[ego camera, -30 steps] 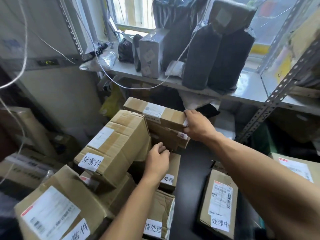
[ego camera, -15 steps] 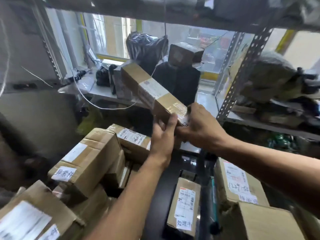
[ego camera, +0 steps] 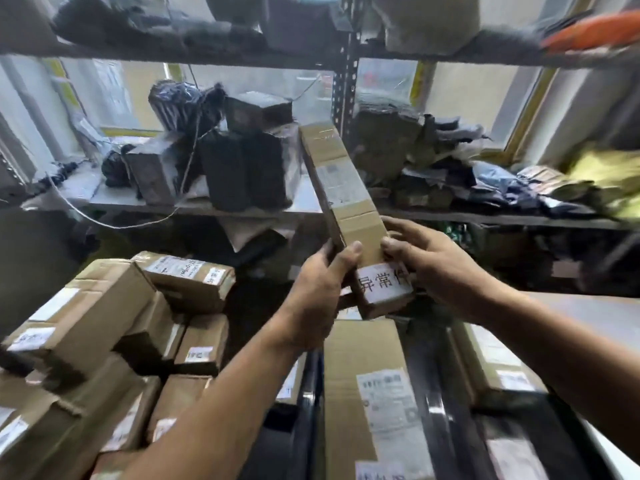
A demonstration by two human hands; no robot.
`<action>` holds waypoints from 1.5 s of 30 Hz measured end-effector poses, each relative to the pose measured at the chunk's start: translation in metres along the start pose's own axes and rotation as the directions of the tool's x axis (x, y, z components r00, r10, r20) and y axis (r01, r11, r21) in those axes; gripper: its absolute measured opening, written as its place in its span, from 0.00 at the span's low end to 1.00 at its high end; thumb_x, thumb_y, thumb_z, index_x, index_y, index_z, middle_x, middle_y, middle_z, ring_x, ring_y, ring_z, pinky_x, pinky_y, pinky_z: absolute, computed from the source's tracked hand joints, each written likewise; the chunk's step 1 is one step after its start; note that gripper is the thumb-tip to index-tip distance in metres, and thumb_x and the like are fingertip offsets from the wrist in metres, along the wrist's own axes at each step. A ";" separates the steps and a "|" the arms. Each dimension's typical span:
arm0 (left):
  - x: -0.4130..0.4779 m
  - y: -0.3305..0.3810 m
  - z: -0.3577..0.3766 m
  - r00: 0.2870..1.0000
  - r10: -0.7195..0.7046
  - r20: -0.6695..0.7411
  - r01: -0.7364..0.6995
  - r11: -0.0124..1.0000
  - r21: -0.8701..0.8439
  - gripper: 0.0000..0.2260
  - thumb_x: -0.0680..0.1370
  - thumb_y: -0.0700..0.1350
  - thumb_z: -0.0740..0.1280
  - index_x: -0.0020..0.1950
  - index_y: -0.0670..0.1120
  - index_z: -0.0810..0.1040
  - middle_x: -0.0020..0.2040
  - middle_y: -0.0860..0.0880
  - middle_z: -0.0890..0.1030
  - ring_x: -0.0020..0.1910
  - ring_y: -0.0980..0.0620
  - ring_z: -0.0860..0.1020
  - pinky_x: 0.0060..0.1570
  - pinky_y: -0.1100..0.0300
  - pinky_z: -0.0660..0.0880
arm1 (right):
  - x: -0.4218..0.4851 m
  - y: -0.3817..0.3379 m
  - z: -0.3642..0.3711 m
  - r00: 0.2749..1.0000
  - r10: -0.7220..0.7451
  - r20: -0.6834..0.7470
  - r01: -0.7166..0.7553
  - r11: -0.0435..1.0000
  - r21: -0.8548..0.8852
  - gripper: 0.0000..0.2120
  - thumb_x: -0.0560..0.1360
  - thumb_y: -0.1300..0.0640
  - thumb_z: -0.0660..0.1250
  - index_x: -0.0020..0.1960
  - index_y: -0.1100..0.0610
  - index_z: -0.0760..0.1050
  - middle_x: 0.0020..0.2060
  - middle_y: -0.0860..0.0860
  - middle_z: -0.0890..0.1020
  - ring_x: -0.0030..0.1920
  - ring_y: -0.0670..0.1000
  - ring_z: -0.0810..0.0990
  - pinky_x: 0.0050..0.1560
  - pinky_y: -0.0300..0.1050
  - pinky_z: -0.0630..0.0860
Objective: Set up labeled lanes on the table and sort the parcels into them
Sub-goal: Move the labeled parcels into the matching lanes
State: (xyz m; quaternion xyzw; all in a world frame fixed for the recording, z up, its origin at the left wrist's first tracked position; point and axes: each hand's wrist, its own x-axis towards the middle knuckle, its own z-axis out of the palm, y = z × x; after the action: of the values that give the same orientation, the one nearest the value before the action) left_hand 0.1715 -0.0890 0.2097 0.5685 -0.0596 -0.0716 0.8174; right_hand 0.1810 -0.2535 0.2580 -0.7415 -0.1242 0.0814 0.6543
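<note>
Both hands are gripping the near end of a long, narrow cardboard box (ego camera: 343,188). The left hand (ego camera: 322,292) is curling round its left edge and the right hand (ego camera: 429,268) is pinching beside its white handwritten label (ego camera: 384,284). The box is tilting up and away from them. Below the hands, taped brown parcels (ego camera: 360,358) are lying on a glossy black table (ego camera: 446,427). Beyond the hands, a shelf (ego camera: 304,199) is holding black-wrapped packages (ego camera: 242,168).

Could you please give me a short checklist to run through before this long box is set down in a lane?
1. Grip: left hand and right hand both hold the long cardboard box at its near end: ok.
2. Lane sticker on that box is legible, reading 异常件: ok.
3. Matching lane: the stickers on the left stack of boxes are too blurred to read: cannot tell.
4. Landing spot: the left stack lies piled and tilted, with no flat top showing: not ok.
5. Far end of the box clear of the shelf upright: cannot tell.
</note>
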 end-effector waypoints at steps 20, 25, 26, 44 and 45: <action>-0.042 -0.227 0.188 0.926 -0.317 -0.204 0.362 0.898 0.249 0.13 0.82 0.42 0.58 0.62 0.53 0.78 0.52 0.51 0.85 0.50 0.51 0.84 0.55 0.47 0.80 | -0.166 0.200 -0.142 0.838 0.448 -0.312 -0.409 0.893 0.186 0.16 0.80 0.66 0.61 0.60 0.51 0.81 0.46 0.47 0.87 0.48 0.50 0.86 0.52 0.48 0.82; -0.054 -0.268 0.177 0.899 -0.309 -0.309 0.406 0.854 0.327 0.15 0.82 0.41 0.58 0.64 0.54 0.76 0.54 0.51 0.84 0.51 0.51 0.83 0.56 0.48 0.79 | -0.176 0.235 -0.132 0.821 0.516 -0.245 -0.480 0.855 0.195 0.19 0.80 0.68 0.60 0.55 0.46 0.81 0.47 0.46 0.87 0.50 0.49 0.86 0.53 0.46 0.81; -0.051 -0.271 0.174 0.888 -0.319 -0.332 0.426 0.843 0.328 0.15 0.82 0.40 0.58 0.66 0.52 0.76 0.55 0.50 0.83 0.52 0.50 0.82 0.56 0.49 0.79 | -0.172 0.241 -0.129 0.822 0.516 -0.240 -0.487 0.856 0.172 0.19 0.79 0.68 0.60 0.55 0.46 0.81 0.48 0.46 0.87 0.51 0.49 0.86 0.53 0.46 0.81; 0.011 -0.337 0.133 0.529 -0.342 -0.776 0.757 0.604 0.249 0.10 0.78 0.40 0.65 0.58 0.42 0.80 0.55 0.42 0.82 0.53 0.42 0.79 0.44 0.59 0.69 | -0.085 0.365 -0.074 0.756 0.612 -0.234 -0.596 0.790 0.140 0.15 0.81 0.61 0.61 0.62 0.46 0.77 0.53 0.46 0.83 0.53 0.45 0.81 0.49 0.37 0.77; 0.013 -0.341 0.133 0.506 -0.328 -0.798 0.748 0.627 0.216 0.10 0.78 0.39 0.65 0.58 0.43 0.80 0.55 0.42 0.82 0.52 0.43 0.79 0.44 0.59 0.69 | -0.083 0.370 -0.074 0.756 0.611 -0.234 -0.594 0.791 0.148 0.14 0.81 0.61 0.62 0.61 0.46 0.77 0.53 0.46 0.83 0.54 0.46 0.81 0.47 0.35 0.77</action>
State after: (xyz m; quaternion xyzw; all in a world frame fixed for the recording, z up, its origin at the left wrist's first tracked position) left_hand 0.1434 -0.3307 -0.0638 0.7425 0.4229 -0.0974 0.5102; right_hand 0.1518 -0.3895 -0.1027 -0.7242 0.2137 0.1900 0.6275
